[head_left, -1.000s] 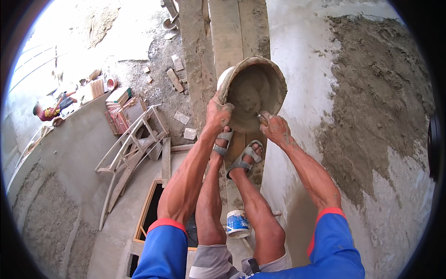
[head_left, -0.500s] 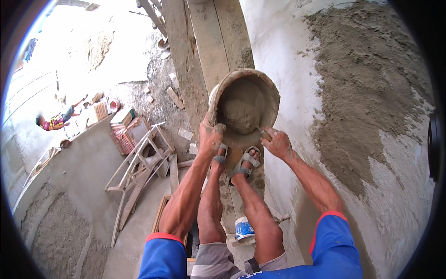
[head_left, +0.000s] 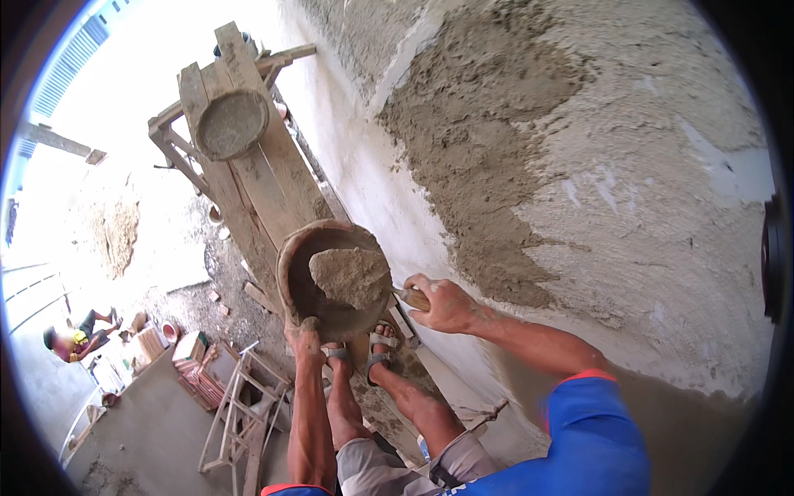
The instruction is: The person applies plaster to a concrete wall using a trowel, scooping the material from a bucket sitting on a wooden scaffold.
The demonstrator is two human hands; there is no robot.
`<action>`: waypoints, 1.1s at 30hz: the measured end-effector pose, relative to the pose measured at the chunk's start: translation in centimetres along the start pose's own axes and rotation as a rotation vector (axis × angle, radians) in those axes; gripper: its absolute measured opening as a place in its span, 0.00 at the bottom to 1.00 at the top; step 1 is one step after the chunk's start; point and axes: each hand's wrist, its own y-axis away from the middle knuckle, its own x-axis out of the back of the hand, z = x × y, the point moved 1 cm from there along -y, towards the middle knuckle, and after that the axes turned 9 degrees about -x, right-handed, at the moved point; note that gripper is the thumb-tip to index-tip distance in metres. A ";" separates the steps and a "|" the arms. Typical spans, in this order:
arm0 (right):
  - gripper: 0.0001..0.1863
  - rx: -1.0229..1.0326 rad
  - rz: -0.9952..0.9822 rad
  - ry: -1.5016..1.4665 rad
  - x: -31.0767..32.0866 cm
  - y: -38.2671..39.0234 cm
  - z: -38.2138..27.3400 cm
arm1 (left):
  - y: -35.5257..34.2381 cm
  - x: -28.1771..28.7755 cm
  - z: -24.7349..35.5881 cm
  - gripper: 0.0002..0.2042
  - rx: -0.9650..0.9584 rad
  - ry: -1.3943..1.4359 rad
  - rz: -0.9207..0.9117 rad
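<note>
At the lower middle is a round mortar-caked bucket (head_left: 296,273). My left hand (head_left: 304,339) grips its near rim, fingers closed. My right hand (head_left: 438,302), to the right of it, is wrapped round the wooden handle of a trowel (head_left: 418,300); its blade is over the bucket's mouth, covered by a lump of grey mortar (head_left: 351,277). Under the bucket my sandalled feet stand on rough wooden planks (head_left: 285,178). On the right, the wall (head_left: 628,248) carries a broad dark patch of rough wet mortar (head_left: 471,140).
A wide round mortar pan (head_left: 231,124) rests on the far planks, over a timber support (head_left: 289,56). Below at left are a wooden frame (head_left: 240,397), stacked tiles (head_left: 207,380), rubble and another person (head_left: 78,339).
My view has turned toward the right wall and along the planks, bringing the pan into sight. The trowel has come up out of the bucket's depths, now carrying a lump of mortar.
</note>
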 end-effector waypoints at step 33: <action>0.19 0.067 0.327 1.035 3.8 8.9 0.6 | 11.6 -8.2 7.4 0.30 -0.244 -0.429 -0.251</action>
